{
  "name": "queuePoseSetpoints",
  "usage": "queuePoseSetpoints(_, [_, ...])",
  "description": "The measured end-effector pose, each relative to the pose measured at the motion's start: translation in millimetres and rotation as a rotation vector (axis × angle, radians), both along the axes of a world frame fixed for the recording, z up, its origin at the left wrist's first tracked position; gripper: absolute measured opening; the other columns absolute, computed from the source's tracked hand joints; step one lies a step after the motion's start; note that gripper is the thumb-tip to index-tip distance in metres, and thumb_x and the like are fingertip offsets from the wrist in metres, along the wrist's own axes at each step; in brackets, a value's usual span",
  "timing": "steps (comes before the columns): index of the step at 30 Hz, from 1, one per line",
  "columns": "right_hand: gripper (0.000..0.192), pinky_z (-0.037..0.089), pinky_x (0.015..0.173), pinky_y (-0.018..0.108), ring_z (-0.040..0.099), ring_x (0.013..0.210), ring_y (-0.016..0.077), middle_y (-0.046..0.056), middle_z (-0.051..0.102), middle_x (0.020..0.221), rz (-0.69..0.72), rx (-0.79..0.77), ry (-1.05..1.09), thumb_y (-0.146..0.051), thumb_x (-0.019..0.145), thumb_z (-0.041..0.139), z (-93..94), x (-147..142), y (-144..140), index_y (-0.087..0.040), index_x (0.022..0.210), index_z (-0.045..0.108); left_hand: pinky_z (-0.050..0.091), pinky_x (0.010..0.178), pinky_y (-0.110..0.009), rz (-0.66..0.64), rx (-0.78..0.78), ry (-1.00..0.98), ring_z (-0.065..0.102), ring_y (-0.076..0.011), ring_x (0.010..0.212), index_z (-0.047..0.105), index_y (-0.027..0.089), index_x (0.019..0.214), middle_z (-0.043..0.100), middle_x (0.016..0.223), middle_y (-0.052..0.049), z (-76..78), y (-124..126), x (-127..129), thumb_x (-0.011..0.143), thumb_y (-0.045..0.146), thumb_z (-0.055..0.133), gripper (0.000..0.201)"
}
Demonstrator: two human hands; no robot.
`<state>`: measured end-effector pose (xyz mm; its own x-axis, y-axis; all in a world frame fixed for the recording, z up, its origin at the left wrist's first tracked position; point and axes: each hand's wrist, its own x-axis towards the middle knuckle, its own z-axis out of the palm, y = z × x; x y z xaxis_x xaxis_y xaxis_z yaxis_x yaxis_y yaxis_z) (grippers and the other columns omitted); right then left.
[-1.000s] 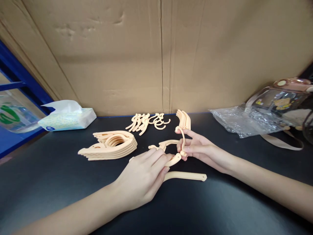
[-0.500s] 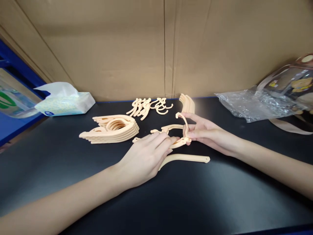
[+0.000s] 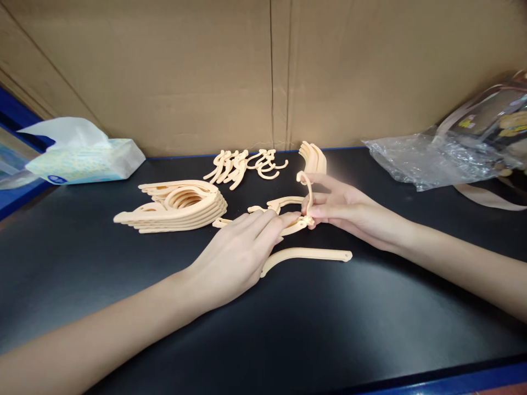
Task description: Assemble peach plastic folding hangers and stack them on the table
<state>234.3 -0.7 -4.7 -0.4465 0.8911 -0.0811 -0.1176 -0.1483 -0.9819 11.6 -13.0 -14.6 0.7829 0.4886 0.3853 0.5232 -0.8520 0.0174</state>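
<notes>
The person's left hand (image 3: pixel 236 247) lies low over the black desk (image 3: pixel 123 274), its fingers (image 3: pixel 272 222) closed on a peach plastic hanger arm (image 3: pixel 290 226) near the middle of the desk. The right hand (image 3: pixel 343 211) meets it from the other side, fingers pinched on a curved hook piece (image 3: pixel 307 189) that stands upright, its lower end touching the end of the hanger arm. Just in front of both hands, a second loose arm (image 3: pixel 307 255) lies flat on the desk, apart from the fingers. Behind the left hand, another curved piece (image 3: pixel 284 203) lies on the desk. To the left, a stack of folded hangers (image 3: pixel 177 206) rests in a neat pile. Farther back, near the cardboard wall (image 3: pixel 206 71), a cluster of loose hooks (image 3: pixel 247 164) lies beside a small stack of arms (image 3: pixel 315 159). A tissue pack (image 3: pixel 86 159) sits at the far left, and crumpled clear plastic (image 3: pixel 424 162) lies at the far right.
</notes>
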Motion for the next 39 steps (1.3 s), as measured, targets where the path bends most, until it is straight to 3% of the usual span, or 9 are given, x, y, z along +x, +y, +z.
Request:
queuePoseSetpoints(10, [0.073,0.048,0.077,0.030,0.058,0.072,0.0105,-0.004,0.062,0.079,-0.023,0.063,-0.033,-0.016,0.078,0.065,-3.8,2.0,-1.4,-0.028,0.141,0.029,0.046,0.078,-0.031,-0.019,-0.037,-0.037,0.054,-0.0195,0.091,0.042,0.014,0.126,0.058,0.101,-0.007,-2.5,2.5,-1.1,0.095,0.012,0.039,0.032])
queuePoseSetpoints(22, [0.061,0.055,0.057,0.025,0.058,0.077,0.0137,-0.003,0.058,0.079,-0.035,0.096,-0.088,-0.021,0.078,0.066,-3.0,1.6,-1.5,-0.029,0.132,0.039,0.046,0.083,-0.033,-0.025,-0.091,-0.002,0.052,-0.0206,0.099,0.041,0.015,0.131,0.056,0.108,-0.009,-3.9,3.6,-3.4,0.092,0.009,0.039,0.040])
queuePoseSetpoints(39, [0.061,0.057,0.056,0.026,0.057,0.078,0.0138,-0.002,0.055,0.081,-0.054,0.097,-0.104,-0.020,0.077,0.065,-4.7,0.5,-1.6,-0.030,0.131,0.039,0.045,0.082,-0.035,-0.043,-0.085,0.038,0.051,-0.0206,0.096,0.040,0.015,0.133,0.057,0.103,-0.008,-2.4,3.8,-3.7,0.092,0.007,0.037,0.042])
